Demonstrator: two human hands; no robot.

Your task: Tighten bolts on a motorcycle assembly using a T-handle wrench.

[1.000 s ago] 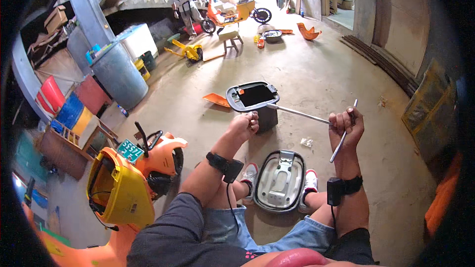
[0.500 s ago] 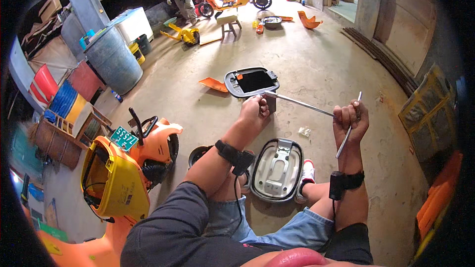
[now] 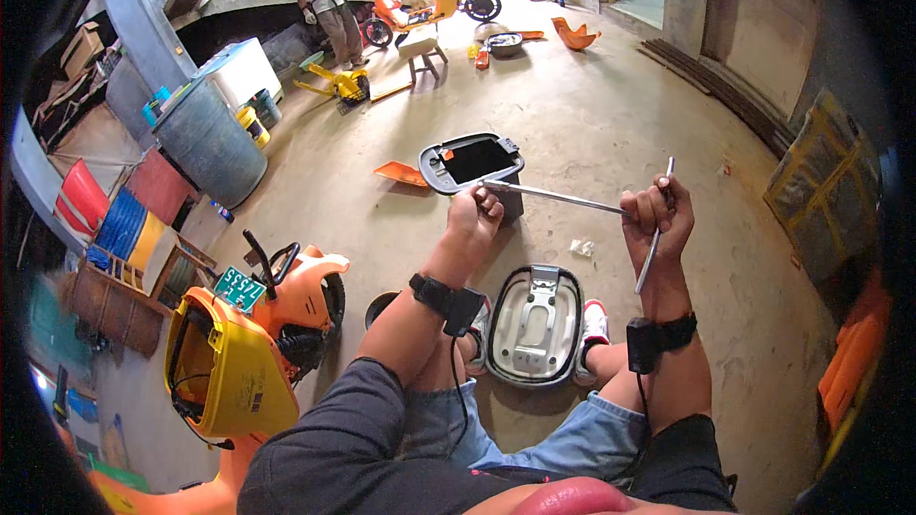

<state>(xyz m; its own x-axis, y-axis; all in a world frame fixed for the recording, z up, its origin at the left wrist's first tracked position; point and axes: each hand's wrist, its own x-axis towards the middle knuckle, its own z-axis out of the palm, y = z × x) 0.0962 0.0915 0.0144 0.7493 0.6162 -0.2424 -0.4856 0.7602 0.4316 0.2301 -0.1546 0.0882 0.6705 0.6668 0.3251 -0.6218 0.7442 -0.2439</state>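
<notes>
A long metal T-handle wrench [image 3: 563, 195] is stretched level between my two hands in front of me. My right hand [image 3: 660, 217] is closed around its handle end, the crossbar sticking out above and below the fist. With its fingers pinched, my left hand [image 3: 471, 216] grips the tip of the shaft. Just beyond that hand stands a dark box [image 3: 511, 202] with a black-rimmed opening on top, a small orange piece lying on it. Between my feet lies an oval metal panel with a black rim [image 3: 536, 326], touched by neither hand.
To my left stands an orange and yellow scooter [image 3: 250, 362]. An orange plastic panel [image 3: 401, 174] lies beside the box, and a crumpled white scrap [image 3: 582, 248] is on the floor. Farther off are a blue barrel [image 3: 210, 148], a stool [image 3: 418, 43], another scooter and a person [image 3: 329, 5].
My view has shifted slightly. Both hands have moved a little to the left in the picture, still holding the wrench. The person at the back now shows more fully.
</notes>
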